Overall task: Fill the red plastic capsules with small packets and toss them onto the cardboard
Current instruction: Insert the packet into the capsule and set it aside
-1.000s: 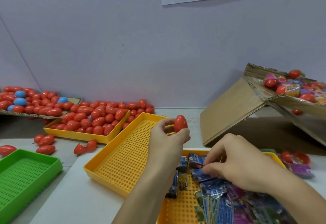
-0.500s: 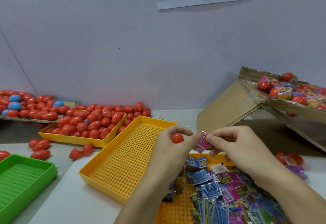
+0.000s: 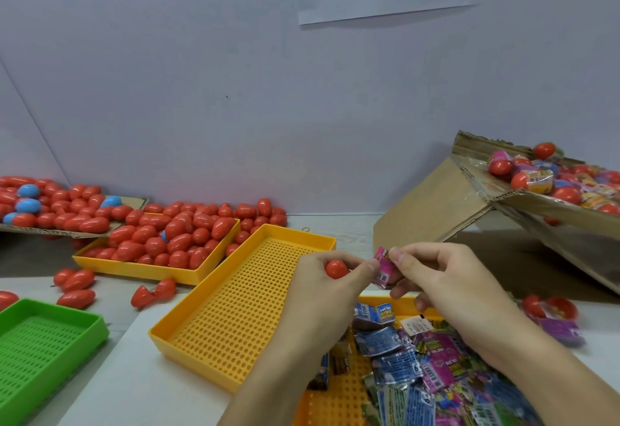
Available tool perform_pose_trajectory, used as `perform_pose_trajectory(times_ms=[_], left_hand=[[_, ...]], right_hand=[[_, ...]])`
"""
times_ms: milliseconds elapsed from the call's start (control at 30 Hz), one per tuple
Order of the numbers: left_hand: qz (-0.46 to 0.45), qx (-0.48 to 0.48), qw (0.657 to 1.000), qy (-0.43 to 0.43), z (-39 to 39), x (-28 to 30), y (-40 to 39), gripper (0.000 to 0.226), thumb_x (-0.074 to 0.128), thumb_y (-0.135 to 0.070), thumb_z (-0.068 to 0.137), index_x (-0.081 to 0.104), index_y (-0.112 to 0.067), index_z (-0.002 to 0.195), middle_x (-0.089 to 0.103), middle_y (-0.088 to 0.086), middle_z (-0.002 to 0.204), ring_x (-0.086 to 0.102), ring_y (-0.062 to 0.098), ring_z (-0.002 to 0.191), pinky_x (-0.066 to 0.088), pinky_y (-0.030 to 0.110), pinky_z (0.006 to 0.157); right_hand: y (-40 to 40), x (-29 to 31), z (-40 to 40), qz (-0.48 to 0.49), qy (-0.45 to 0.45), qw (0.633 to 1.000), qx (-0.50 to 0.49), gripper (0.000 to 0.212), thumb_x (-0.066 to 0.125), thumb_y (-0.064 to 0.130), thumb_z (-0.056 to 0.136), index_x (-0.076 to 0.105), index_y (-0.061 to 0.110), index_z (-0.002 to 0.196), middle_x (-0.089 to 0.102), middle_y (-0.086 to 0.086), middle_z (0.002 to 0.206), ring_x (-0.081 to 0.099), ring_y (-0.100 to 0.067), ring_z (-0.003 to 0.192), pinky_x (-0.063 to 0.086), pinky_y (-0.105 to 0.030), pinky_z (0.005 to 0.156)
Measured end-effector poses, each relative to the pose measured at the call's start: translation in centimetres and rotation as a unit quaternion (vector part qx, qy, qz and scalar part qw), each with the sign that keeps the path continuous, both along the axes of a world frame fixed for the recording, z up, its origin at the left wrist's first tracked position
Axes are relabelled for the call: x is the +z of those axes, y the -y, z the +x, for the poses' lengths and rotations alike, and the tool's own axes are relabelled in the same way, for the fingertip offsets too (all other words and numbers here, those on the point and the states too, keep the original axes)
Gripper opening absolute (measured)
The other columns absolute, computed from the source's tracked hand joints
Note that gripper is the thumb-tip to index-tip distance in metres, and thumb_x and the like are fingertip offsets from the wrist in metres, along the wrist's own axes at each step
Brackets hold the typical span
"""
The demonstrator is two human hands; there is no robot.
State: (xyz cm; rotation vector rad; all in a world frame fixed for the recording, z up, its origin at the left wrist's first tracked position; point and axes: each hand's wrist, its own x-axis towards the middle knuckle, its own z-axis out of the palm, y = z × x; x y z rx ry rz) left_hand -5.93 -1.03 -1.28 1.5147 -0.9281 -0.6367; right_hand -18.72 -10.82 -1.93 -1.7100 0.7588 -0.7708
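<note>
The left hand (image 3: 322,288) grips a red capsule (image 3: 336,269) above the worktop, while the right hand (image 3: 446,278) pinches a pink packet (image 3: 382,266) just beside it — light, crinkly foil, likely slippery, best held by its edges. The capsule looks stiff and smooth — cradle its body.

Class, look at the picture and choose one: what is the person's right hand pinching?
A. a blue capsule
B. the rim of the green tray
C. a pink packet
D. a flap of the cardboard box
C: the right hand pinches a small pink packet between its fingertips, right beside the red capsule that the left hand holds, above the yellow trays.
</note>
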Motion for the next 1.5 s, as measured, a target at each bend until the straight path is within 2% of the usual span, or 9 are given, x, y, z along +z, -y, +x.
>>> perform_pose_trajectory(times_ms=[200,367,567,667,833,1000,1200,1333,1500], left_hand=[[0.013,-0.027,0.999,-0.011,0.0,-0.1,-0.2,0.023,0.07,-0.032,0.09,0.076,-0.026,0.07,0.051,-0.012,0.049,0.047,0.002,0.049,0.047,0.027,0.058],[0.01,-0.083,0.996,-0.013,0.3,-0.2,-0.3,0.023,0.068,-0.03,0.092,0.075,-0.015,0.075,0.048,-0.006,0.051,0.044,0.007,0.05,0.045,0.021,0.054],[0.006,-0.109,0.994,-0.018,0.7,-0.3,-0.4,0.027,0.067,-0.037,0.09,0.074,-0.02,0.07,0.048,-0.005,0.052,0.044,0.008,0.051,0.046,0.021,0.057],[0.005,-0.119,0.993,-0.017,0.7,-0.4,-0.4,0.029,0.068,-0.04,0.088,0.073,-0.018,0.07,0.047,-0.005,0.053,0.044,0.008,0.053,0.047,0.021,0.059],[0.0,-0.132,0.991,-0.022,0.8,-0.4,-0.4,0.038,0.067,-0.051,0.078,0.074,-0.013,0.077,0.048,-0.004,0.054,0.045,0.009,0.055,0.047,0.023,0.061],[-0.002,-0.136,0.99,-0.021,0.8,-0.6,-0.3,0.029,0.068,-0.047,0.082,0.074,-0.021,0.071,0.049,-0.005,0.053,0.046,0.007,0.054,0.048,0.019,0.059],[-0.02,-0.135,0.989,-0.052,1.0,-0.7,-0.2,0.026,0.07,-0.039,0.086,0.076,-0.016,0.077,0.048,-0.001,0.054,0.044,0.011,0.054,0.046,0.024,0.058],[-0.038,-0.113,0.988,-0.093,1.1,-0.8,-0.1,0.021,0.07,-0.03,0.088,0.077,-0.012,0.081,0.046,0.004,0.056,0.041,0.014,0.054,0.045,0.025,0.056],[-0.047,-0.093,0.986,-0.127,1.3,-0.8,0.1,0.017,0.069,-0.025,0.09,0.078,-0.015,0.08,0.047,0.003,0.056,0.041,0.013,0.052,0.043,0.025,0.054]], right_hand=[[0.5,-0.2,-0.2,0.027,0.031,0.999,0.011,0.017,0.063,0.03,0.093,0.077,0.022,0.098,0.077,-0.002,0.087,0.073,-0.014,0.081,0.051,-0.035,0.066],[0.5,0.0,-0.3,0.089,0.091,0.989,0.078,0.029,0.051,0.013,0.099,0.076,0.026,0.107,0.075,-0.006,0.104,0.071,-0.022,0.092,0.052,-0.035,0.074],[0.5,0.2,-0.5,0.15,0.13,0.972,0.124,0.026,0.057,0.008,0.096,0.076,0.022,0.106,0.073,-0.011,0.092,0.069,-0.016,0.076,0.054,-0.026,0.061],[0.5,0.4,-0.6,0.182,0.158,0.96,0.142,0.027,0.072,0.014,0.081,0.075,0.021,0.107,0.07,-0.01,0.089,0.068,-0.018,0.081,0.055,-0.03,0.065],[0.6,0.5,-0.7,0.236,0.209,0.933,0.171,0.041,0.071,0.01,0.073,0.072,0.016,0.113,0.065,-0.011,0.085,0.065,-0.021,0.078,0.058,-0.03,0.066],[0.5,0.6,-0.8,0.276,0.253,0.909,0.182,0.049,0.075,0.004,0.068,0.071,0.013,0.116,0.064,-0.012,0.088,0.066,-0.021,0.075,0.058,-0.028,0.065],[0.7,0.3,-0.6,0.28,0.259,0.903,0.196,0.052,0.073,0.0,0.068,0.07,0.013,0.118,0.06,-0.009,0.086,0.063,-0.019,0.073,0.056,-0.029,0.064],[0.9,0.1,-0.5,0.276,0.25,0.909,0.185,0.051,0.074,0.003,0.068,0.071,0.015,0.117,0.059,-0.01,0.09,0.058,-0.021,0.082,0.051,-0.032,0.077],[0.6,0.2,-0.3,0.287,0.237,0.914,0.164,0.047,0.076,-0.002,0.071,0.072,0.015,0.115,0.056,-0.019,0.105,0.054,-0.02,0.081,0.049,-0.022,0.054]])
